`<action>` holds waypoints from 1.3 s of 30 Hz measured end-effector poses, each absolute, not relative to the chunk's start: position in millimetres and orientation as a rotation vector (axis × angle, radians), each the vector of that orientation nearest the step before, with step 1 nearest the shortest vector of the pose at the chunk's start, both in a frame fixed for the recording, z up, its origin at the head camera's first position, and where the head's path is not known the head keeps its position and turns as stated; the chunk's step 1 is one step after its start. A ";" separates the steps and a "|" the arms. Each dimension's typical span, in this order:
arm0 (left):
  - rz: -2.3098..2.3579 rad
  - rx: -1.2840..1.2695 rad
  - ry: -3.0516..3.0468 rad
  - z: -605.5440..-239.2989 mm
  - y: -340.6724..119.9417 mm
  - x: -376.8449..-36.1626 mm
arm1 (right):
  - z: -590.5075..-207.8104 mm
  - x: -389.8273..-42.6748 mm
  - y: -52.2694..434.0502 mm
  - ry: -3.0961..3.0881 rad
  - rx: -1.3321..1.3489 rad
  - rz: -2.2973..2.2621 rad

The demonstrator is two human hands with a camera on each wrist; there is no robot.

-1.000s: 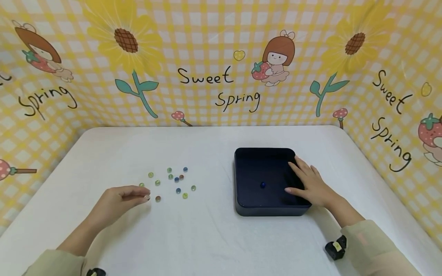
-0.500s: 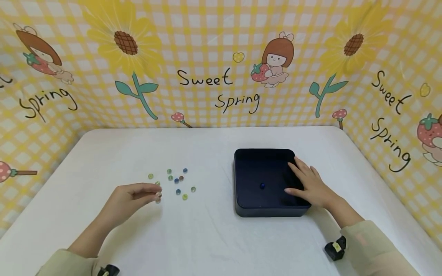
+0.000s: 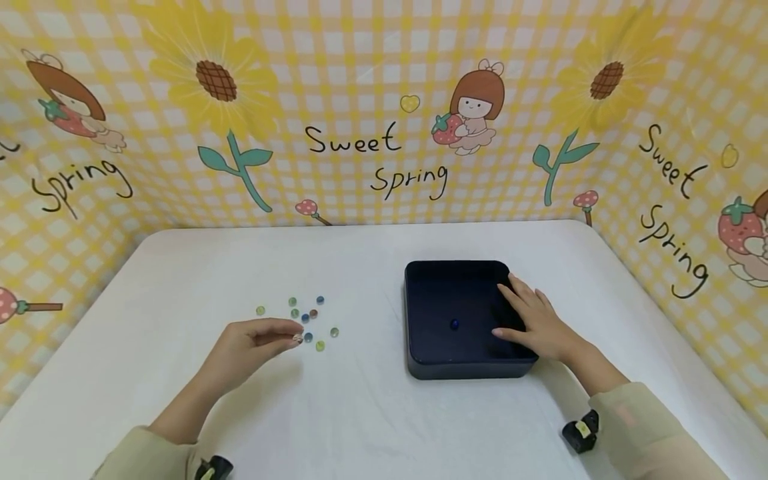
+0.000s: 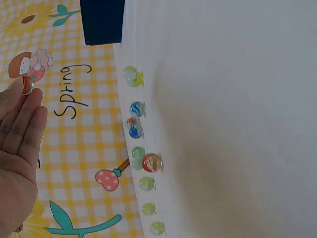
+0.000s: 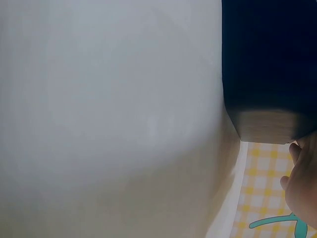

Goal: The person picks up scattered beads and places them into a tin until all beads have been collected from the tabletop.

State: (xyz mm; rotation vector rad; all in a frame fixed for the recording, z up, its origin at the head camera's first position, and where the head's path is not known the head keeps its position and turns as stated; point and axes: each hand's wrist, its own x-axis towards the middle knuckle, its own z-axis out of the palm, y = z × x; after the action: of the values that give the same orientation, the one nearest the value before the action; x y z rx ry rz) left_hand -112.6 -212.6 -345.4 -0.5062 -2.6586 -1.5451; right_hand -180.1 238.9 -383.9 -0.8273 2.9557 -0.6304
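Marbles (image 3: 307, 318) lie scattered on the white table (image 3: 360, 413), left of the tray (image 3: 414, 363). The left hand (image 3: 252, 343) hovers just over them, pinching one marble (image 4: 26, 84) at its fingertips. The right hand (image 3: 537, 320) rests flat, fingers straight, on the tray's right rim.

Right hand (image 5: 303, 186) cut off at edge

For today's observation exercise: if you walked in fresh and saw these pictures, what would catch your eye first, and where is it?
First, the dark blue tray right of centre on the white table, one blue marble inside it and the right hand resting on its right rim. Next, the loose marbles scattered left of the tray, where the left hand pinches one marble at its fingertips. Behind it all stands the yellow checked backdrop.
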 end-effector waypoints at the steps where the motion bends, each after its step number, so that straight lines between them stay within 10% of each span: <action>1: -1.550 -0.522 -2.652 -345.6 -210.9 -113.3 | -383.9 -180.0 238.8 2.952 -0.826 -0.637; 39: -1.789 -0.767 -2.587 -347.1 -120.3 -155.1 | -384.1 -180.7 239.7 2.950 -0.803 -0.651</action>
State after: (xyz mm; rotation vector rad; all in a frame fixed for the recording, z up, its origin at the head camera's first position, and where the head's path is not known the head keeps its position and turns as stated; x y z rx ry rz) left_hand -155.1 -120.3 -347.1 -0.7670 -2.5874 -1.7886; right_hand -180.7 239.7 -384.1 -0.8025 2.9503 -0.6507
